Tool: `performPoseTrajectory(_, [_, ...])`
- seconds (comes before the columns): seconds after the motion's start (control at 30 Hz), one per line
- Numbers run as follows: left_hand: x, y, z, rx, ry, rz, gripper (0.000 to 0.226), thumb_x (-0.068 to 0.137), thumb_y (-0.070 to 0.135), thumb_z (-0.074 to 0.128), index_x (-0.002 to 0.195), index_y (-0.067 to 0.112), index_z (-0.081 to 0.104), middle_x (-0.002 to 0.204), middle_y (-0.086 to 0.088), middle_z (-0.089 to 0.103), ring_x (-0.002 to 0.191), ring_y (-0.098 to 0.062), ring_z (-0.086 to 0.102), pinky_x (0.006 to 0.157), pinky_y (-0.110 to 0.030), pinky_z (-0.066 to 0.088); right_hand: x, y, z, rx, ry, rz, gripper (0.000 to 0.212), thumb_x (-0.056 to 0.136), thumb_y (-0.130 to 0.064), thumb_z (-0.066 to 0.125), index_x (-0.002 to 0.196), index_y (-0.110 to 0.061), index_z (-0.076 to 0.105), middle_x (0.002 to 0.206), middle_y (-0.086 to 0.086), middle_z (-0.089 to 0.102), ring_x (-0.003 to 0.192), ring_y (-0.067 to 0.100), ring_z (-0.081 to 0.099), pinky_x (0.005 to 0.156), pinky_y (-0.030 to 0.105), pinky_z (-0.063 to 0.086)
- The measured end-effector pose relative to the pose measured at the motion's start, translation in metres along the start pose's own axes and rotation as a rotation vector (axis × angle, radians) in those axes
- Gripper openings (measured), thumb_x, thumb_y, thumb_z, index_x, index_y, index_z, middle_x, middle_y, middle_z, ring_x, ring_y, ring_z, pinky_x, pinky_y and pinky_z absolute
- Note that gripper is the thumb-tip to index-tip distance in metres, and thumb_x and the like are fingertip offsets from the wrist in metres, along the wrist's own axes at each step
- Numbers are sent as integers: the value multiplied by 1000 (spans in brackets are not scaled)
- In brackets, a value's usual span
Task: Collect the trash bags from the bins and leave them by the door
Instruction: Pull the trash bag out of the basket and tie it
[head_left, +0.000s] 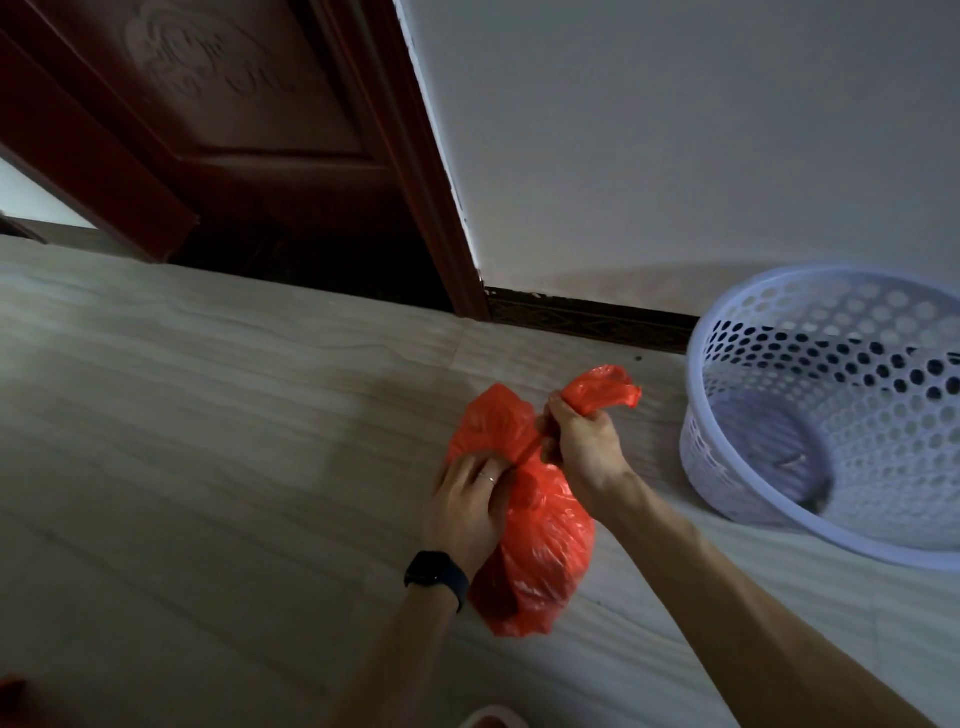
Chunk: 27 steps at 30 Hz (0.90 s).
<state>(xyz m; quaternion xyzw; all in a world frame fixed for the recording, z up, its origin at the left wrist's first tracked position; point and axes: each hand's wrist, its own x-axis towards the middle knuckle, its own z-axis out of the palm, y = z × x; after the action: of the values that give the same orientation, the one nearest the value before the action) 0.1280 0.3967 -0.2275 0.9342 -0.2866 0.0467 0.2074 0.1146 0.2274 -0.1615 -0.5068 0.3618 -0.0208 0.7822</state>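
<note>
A full red plastic trash bag (540, 545) lies on the pale tiled floor in the middle of the head view. My left hand (467, 499), with a ring and a dark watch on the wrist, grips the bag's left flap. My right hand (582, 441) is closed around the right flap, whose end sticks up past the fist. The two flaps cross between my hands. A white perforated plastic bin (737, 452) stands to the right with no bag in it. The dark red wooden door (249, 145) stands open at the upper left.
A white wall with a dark skirting board (587, 317) runs behind the bin. The red door frame (447, 218) meets the floor just beyond the bag. A slipper tip (488, 719) shows at the bottom edge.
</note>
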Motion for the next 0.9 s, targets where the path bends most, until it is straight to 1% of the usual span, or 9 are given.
performPoseTrajectory(0.23, [-3,-5,4,60,-33,-16,25,89,29,51,103,19,69,107,0,66,95,-23,64,89,-34,40,-4,-2,-2,-53,-52,3,34,101,-18,49,68,-12,53,64,9,50,50,15,43,53,33,39])
performPoseTrajectory(0.3, [0,-7,0,75,-48,-3,26,89,29,50,105,18,68,106,0,66,95,-24,64,88,-36,41,-4,-8,-3,-68,-81,17,34,100,-19,51,70,-7,59,67,13,59,52,17,47,56,35,43])
performPoseTrajectory(0.37, [1,-7,-5,87,-54,-14,26,90,29,50,106,19,67,107,0,66,95,-24,64,88,-37,43,-4,-11,-5,-135,-112,14,36,99,-22,53,79,3,69,80,19,71,63,26,54,66,41,50])
performPoseTrajectory(0.47, [3,0,-14,102,-48,-51,28,91,37,47,104,21,65,104,1,66,93,-24,62,85,-38,45,-6,-13,-6,-177,-132,-8,38,92,-30,62,93,7,70,88,24,69,73,31,57,72,42,50])
performPoseTrajectory(0.57, [6,10,-16,78,-91,-115,41,93,48,39,111,20,63,112,-2,64,101,-27,60,90,-40,44,-5,-14,-2,-269,-62,-33,35,80,-45,69,80,-11,72,87,18,73,86,33,71,87,50,58])
performPoseTrajectory(0.63, [3,16,-12,41,-140,-157,53,94,56,33,125,20,57,130,-4,57,117,-28,53,101,-42,38,-4,-20,1,-312,13,-75,29,78,-49,69,80,-21,75,85,3,76,87,21,73,88,43,57])
performPoseTrajectory(0.7, [-4,20,-8,24,-185,-184,64,92,64,32,136,22,50,147,-1,45,133,-24,40,112,-42,29,-8,-30,4,-295,80,-132,21,82,-41,68,84,-21,75,85,-2,76,81,13,71,79,31,56])
performPoseTrajectory(0.77, [-12,22,-3,40,-199,-182,71,87,68,41,140,21,45,153,0,38,141,-23,32,117,-44,25,-13,-41,7,-306,103,-203,25,84,-38,65,83,-14,73,81,3,76,74,17,70,70,32,54])
performPoseTrajectory(0.9, [-16,16,2,116,-242,-230,77,83,67,49,145,23,37,155,0,34,143,-24,30,115,-47,25,-24,-54,12,-248,4,-321,12,87,-27,63,88,-25,75,85,-1,77,82,17,74,83,41,59])
